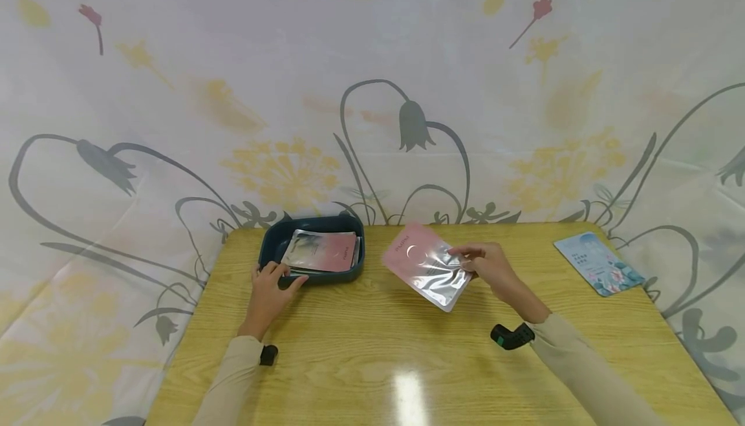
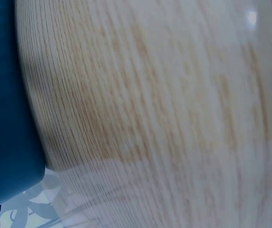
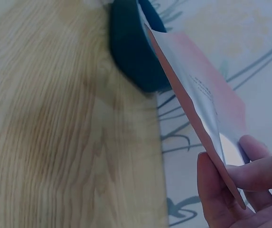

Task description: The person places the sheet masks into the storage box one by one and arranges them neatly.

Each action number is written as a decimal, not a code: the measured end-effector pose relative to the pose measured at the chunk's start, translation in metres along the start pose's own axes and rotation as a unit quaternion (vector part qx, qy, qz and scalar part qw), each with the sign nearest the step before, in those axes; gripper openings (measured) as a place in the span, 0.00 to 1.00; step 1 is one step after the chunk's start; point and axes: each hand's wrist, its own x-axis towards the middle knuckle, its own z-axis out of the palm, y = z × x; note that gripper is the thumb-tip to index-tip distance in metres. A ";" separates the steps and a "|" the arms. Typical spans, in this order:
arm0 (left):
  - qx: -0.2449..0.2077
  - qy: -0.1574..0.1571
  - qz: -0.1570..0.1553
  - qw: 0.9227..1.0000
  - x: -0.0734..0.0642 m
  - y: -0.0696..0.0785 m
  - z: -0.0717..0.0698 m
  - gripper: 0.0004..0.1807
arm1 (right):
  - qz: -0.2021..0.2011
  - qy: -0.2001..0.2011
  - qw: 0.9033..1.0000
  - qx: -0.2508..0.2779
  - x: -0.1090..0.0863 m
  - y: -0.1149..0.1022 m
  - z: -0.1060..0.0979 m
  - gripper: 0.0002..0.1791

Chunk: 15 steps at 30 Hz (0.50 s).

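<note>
In the head view, my right hand (image 1: 485,264) pinches a pink and silver foil facial mask packet (image 1: 413,258) by its lower right side, tilted above the table. The right wrist view shows the thumb and fingers on both faces of the packet (image 3: 192,90). My left hand (image 1: 270,293) grips the front left corner of a dark blue plastic bin (image 1: 311,278), its fingers at the rim. Several similar packets (image 1: 326,251) lie stacked inside the bin. Only a fingertip of the left hand shows in the left wrist view, beside the bin (image 2: 7,104).
A light blue packet with a flower print (image 1: 599,264) lies at the right edge of the wooden table (image 1: 349,348). Behind the table hangs a pale flower-patterned cloth (image 1: 372,44). The bin stands near the table's back left edge.
</note>
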 end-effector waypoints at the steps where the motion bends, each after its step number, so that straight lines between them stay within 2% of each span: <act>1: 0.000 -0.001 -0.001 1.000 0.000 0.000 0.000 0.21 | 0.000 -0.001 1.000 0.001 0.002 -0.001 0.002 0.16; 9: 0.011 -0.002 0.000 1.000 0.000 0.000 0.001 0.21 | -0.004 -0.002 1.000 0.014 0.016 -0.008 0.019 0.17; 15: 0.010 0.008 0.006 1.000 -0.001 -0.002 0.002 0.22 | -0.013 -0.009 1.000 0.019 0.024 -0.015 0.031 0.16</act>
